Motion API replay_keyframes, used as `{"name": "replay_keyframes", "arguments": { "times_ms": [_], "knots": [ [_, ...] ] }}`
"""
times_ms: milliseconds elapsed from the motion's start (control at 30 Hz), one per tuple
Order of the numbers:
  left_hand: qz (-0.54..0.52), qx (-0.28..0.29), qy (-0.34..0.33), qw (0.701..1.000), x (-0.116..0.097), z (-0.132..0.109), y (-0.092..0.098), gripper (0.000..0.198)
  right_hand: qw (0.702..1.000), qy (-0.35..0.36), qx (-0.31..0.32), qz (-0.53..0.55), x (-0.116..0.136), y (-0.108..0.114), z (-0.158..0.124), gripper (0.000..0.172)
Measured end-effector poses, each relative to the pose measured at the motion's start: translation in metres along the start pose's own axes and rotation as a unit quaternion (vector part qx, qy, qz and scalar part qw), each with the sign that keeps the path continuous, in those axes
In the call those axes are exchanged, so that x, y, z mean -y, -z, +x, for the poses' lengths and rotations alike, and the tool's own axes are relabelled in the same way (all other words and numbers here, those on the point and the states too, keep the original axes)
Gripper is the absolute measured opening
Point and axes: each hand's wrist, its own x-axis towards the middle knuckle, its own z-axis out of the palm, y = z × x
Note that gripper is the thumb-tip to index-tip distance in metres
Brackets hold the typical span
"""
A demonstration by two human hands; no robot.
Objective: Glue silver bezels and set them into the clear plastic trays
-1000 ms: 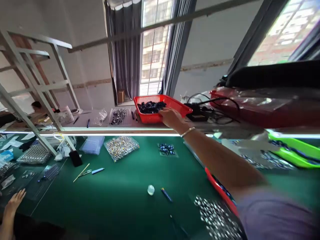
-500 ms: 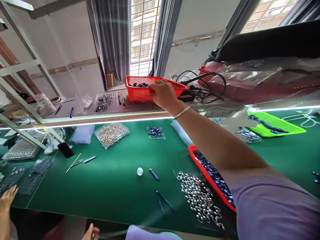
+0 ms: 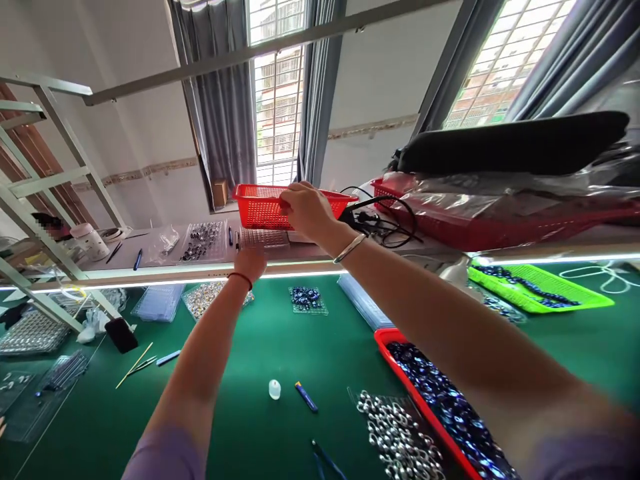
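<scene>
Above the shelf, my right hand (image 3: 311, 212), with a silver bangle at the wrist, pinches the near rim of a red plastic basket (image 3: 260, 208). Inside, the basket's contents cannot be made out. My left hand (image 3: 251, 264), a dark red band on its wrist, reaches to the shelf's front edge just below the basket. Its fingers are hidden behind the back of the hand. A clear compartment tray (image 3: 270, 239) lies on the shelf under the basket, right beside my left hand. Another clear tray (image 3: 204, 240) with dark pieces sits farther left.
On the green table (image 3: 240, 427) are a red tray of dark blue beads (image 3: 440, 393), silver rings (image 3: 397, 433), pliers (image 3: 325, 460), a small white bottle (image 3: 275, 389) and a blue tube (image 3: 306, 397). Cables (image 3: 385, 217) lie right of the basket. Another person's fingers (image 3: 3, 425) show at far left.
My left hand has come up from the table's front edge to the shelf. The basket now shows a compartment tray beneath it. The view has tilted upward.
</scene>
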Motion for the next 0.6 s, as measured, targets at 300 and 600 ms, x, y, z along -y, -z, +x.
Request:
{"name": "replay_keyframes", "arguments": {
  "times_ms": [300,600],
  "knots": [
    [0.160,0.013,-0.042,0.986,0.000,-0.007,-0.030,0.029,1.000,0.014,0.006,0.004,-0.011,0.014,0.001,0.020],
    [0.219,-0.049,-0.113,0.968,0.020,-0.020,-0.037,0.025,1.000,0.012,0.015,0.017,-0.011,0.003,0.002,0.021]
  ]
}}
